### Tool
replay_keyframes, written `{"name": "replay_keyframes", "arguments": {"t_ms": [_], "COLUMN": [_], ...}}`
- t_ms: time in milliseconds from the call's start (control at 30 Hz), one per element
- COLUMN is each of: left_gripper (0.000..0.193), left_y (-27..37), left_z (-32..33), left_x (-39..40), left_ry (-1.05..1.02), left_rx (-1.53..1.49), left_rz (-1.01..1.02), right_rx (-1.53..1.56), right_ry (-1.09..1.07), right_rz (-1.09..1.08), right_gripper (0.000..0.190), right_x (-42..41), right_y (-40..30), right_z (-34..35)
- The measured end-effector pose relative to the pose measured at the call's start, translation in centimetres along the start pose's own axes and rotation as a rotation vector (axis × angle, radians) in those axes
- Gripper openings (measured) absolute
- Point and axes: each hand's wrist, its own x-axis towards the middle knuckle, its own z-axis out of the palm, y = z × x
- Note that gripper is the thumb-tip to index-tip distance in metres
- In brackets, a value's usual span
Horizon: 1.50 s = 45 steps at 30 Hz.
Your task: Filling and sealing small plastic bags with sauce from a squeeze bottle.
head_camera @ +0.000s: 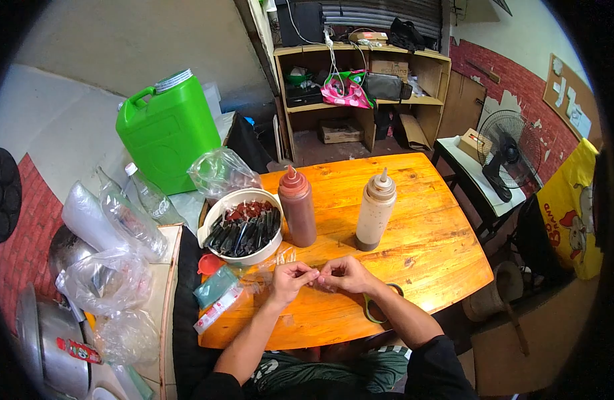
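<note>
My left hand [290, 281] and my right hand [348, 275] meet fingertip to fingertip above the wooden table [427, 210]. Both pinch what looks like a small clear plastic bag [325, 287], mostly hidden by the fingers. Scissors with green and black handles [371, 311] lie partly under my right forearm. Beyond my hands stand a squeeze bottle of reddish-brown sauce [298, 212] and a translucent squeeze bottle [376, 212] with a little dark content at its bottom. A white tub [252, 259] holds several dark and red filled sachets [244, 232]. Loose clear plastic [259, 281] lies left of my left hand.
By the tub are a red funnel [209, 264], a green plastic packet [217, 287] and a white-and-red strip pack [219, 310]. A green jerrycan [169, 135], glass bottles [154, 200], plastic bags [107, 280] and a metal pot [62, 345] crowd the left side. A fan [509, 150] stands right.
</note>
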Motion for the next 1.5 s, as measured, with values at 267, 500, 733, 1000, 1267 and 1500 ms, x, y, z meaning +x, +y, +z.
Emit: {"name": "replay_keyframes", "arguments": {"t_ms": [267,500,733,1000,1267,1500], "left_gripper": [0.012,0.008,0.011,0.015,0.011,0.008], "left_y": [1.3,0.5,0.6,0.3,1.1,0.3], "left_z": [1.3,0.8,1.6,0.9,1.5,1.0], "left_x": [-0.1,0.4,0.1,-0.1,0.0,-0.2], "left_ry": [0.043,0.017,0.086,0.084,0.051,0.068], "left_rx": [-0.117,-0.031,-0.192,-0.118,-0.161,-0.053], "left_rz": [-0.058,0.009,-0.015,-0.02,-0.042,-0.009], "right_rx": [-0.022,-0.012,-0.068,-0.131,0.002,-0.236], "right_ry": [0.101,0.081,0.128,0.065,0.103,0.224], "right_rz": [-0.069,-0.103,-0.083,-0.111,-0.052,-0.225], "right_gripper": [0.015,0.015,0.014,0.013,0.015,0.021], "right_x": [0.2,0.4,0.0,0.2,0.1,0.2], "right_y": [0.9,0.7,-0.1,0.8,0.2,-0.3], "right_z": [-0.2,-0.1,0.0,-0.2,-0.1,-0.3]}}
